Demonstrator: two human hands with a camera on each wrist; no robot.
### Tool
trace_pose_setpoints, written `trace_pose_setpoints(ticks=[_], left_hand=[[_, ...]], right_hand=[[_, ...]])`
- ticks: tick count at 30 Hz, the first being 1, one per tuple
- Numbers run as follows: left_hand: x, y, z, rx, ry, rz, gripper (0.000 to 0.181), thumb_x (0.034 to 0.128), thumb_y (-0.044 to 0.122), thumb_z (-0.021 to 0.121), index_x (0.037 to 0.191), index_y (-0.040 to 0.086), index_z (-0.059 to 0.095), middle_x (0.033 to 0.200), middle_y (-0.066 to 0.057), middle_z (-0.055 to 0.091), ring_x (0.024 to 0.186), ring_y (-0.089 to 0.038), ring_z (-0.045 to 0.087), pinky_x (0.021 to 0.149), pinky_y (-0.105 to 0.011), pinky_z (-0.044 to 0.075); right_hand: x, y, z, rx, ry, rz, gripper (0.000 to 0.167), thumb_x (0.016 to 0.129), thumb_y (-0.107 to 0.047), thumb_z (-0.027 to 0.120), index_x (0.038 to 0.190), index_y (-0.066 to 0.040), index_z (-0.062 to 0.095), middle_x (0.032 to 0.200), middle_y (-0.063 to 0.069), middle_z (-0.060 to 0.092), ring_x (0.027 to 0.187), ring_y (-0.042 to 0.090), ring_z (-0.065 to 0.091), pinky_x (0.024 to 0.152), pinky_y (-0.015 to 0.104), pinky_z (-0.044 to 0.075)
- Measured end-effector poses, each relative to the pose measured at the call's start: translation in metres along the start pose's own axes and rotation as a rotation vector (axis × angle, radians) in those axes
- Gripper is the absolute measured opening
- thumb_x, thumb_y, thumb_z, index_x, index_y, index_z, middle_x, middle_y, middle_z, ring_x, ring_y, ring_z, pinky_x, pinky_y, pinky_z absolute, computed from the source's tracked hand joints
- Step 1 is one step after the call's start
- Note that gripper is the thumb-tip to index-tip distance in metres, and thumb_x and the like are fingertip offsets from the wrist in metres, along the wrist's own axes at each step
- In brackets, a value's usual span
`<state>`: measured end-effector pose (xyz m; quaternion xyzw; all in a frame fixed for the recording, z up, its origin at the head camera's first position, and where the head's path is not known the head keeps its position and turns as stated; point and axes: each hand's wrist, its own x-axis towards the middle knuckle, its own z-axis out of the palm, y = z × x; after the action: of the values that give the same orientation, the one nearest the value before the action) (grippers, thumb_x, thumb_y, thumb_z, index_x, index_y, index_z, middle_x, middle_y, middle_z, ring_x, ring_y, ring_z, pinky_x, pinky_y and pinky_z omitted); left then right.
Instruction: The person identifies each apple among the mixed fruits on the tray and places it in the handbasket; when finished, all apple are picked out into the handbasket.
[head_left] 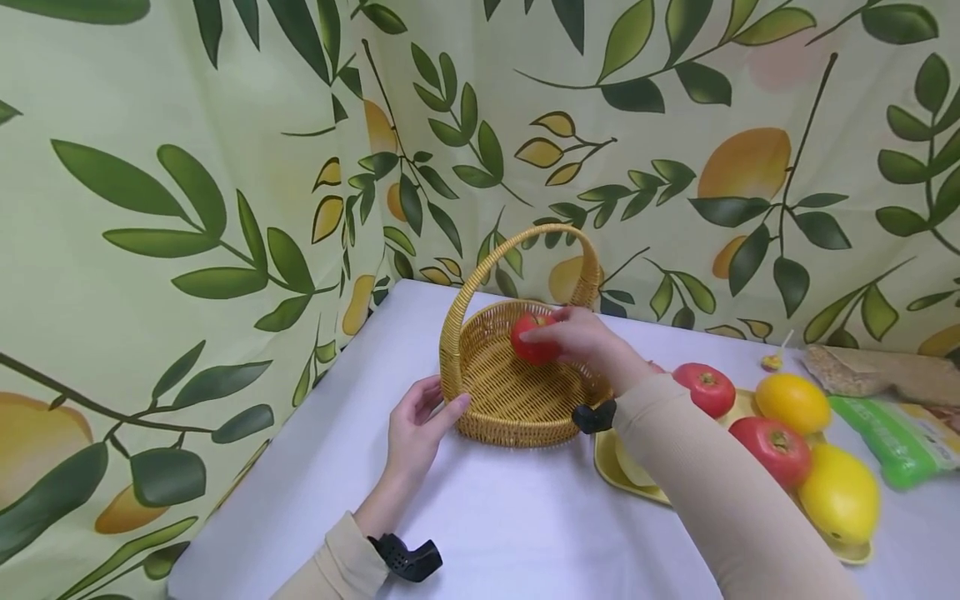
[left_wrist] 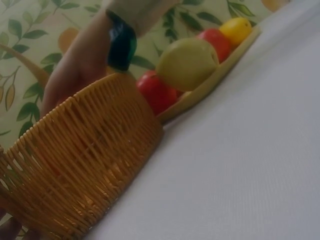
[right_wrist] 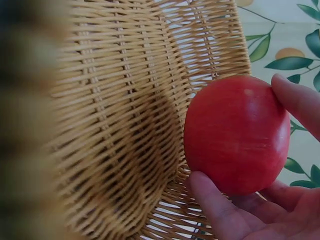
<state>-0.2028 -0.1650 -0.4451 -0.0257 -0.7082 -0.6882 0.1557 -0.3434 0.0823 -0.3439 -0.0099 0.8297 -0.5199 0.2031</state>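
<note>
My right hand (head_left: 581, 337) grips a red apple (head_left: 534, 339) over the inside of a wicker basket (head_left: 498, 432). In the right wrist view the thumb and fingers hold the apple (right_wrist: 237, 135) from its sides, near the woven wall. The basket has a tall arched handle, and its visible floor is bare wicker. My left hand (head_left: 420, 425) holds the basket's left end, thumb at the front and fingers farther back on the outside. Only a bit of its fingers shows at the lower left of the left wrist view.
Right of the basket, a yellow tray (head_left: 611, 475) bears red apples (head_left: 772, 450), an orange fruit (head_left: 792, 403), a yellow fruit (head_left: 840, 493) and a pale green fruit (left_wrist: 187, 65). Beyond it lie a green packet (head_left: 888, 437) and a brown bag (head_left: 870, 371). Leaf-patterned cloth hangs behind the white table (head_left: 510, 533).
</note>
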Motion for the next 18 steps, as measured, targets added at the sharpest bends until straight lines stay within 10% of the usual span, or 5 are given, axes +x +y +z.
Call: trace_pose_setpoints(ticks=[18], left_hand=[[0.001,0.0,-0.001,-0.007,-0.003,0.015,0.04,0.0899,0.023,0.081,0.126,0.011,0.067,0.126,-0.005,0.067,0.124,-0.025,0.06,0.104,-0.039,0.051]], right_hand=[[0.016,-0.005,0.013,-0.085,0.064,-0.027,0.081,0.085,-0.04,0.084,0.145,-0.003,0.043,0.136,0.018,0.053,0.124,0.034,0.052,0.102,0.045,0.052]])
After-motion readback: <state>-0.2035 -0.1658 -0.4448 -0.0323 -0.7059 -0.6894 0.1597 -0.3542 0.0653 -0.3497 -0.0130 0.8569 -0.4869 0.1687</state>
